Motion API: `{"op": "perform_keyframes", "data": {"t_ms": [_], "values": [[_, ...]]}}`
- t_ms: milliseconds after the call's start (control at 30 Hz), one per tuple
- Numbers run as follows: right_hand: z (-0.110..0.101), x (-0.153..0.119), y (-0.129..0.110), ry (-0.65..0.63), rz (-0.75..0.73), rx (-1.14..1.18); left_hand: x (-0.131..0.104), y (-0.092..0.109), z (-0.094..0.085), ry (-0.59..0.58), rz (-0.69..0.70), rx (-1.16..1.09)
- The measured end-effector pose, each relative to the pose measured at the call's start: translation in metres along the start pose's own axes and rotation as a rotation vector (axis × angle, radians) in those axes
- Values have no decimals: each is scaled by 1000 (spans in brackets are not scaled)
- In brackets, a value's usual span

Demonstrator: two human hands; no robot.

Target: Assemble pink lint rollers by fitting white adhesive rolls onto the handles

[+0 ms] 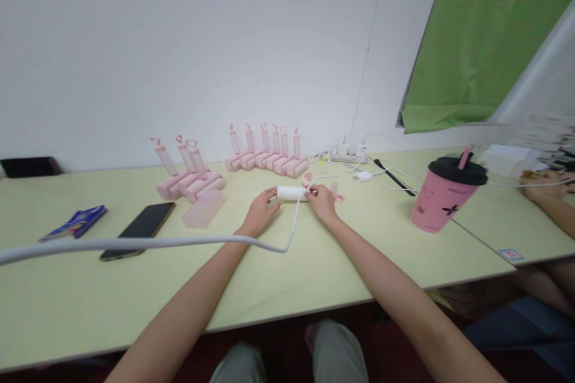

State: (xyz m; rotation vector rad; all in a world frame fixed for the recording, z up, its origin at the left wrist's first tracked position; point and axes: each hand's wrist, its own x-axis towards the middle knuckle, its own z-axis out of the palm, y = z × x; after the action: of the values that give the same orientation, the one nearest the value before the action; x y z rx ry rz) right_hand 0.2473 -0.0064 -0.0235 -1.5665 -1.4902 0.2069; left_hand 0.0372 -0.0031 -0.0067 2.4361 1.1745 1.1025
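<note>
A white cylinder (291, 193) lies on its side on the pale green table (296, 275) between my hands. My left hand (262, 210) has its fingers at the cylinder's left end, thumb and fingers parted around it. At the right end, my right hand (321, 201) is pinched on the cylinder's end, its fingertips partly hidden by a white cable (179, 243) that crosses the view. Small pink pieces (339, 197) lie just beyond and beside my right hand. Behind, pink cylinders with upright clear tubes stand in a right group (269, 160) and a left group (191, 184).
Translucent pink sheets (204, 209), a phone (142, 227) and a blue packet (78, 222) lie to the left. Rightward are a power strip (348, 158), a white plug (363, 176), a black strap (394, 178) and a pink cup (442, 197). Another person's hand (544, 185) rests at far right.
</note>
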Motion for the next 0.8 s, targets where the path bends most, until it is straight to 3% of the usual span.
{"op": "perform_keyframes", "data": {"t_ms": [100,167,367,467,633,800], "values": [[4,-1,-2,-65,-81,28,1,-10,7,-39,-107,-157],[6,-3,-4,-144,-188,50,2,-14,7,-43,-78,-150],[7,-11,-6,-363,-361,65,-2,-19,0,-56,1,227],[-3,-9,-7,-299,-384,-63,-3,-19,0,-72,-6,324],[-26,-3,-5,-47,-306,-421,-4,-15,-1,-88,-19,387],[-35,-3,2,-83,-241,-537,-5,-16,1,-13,1,412]]}}
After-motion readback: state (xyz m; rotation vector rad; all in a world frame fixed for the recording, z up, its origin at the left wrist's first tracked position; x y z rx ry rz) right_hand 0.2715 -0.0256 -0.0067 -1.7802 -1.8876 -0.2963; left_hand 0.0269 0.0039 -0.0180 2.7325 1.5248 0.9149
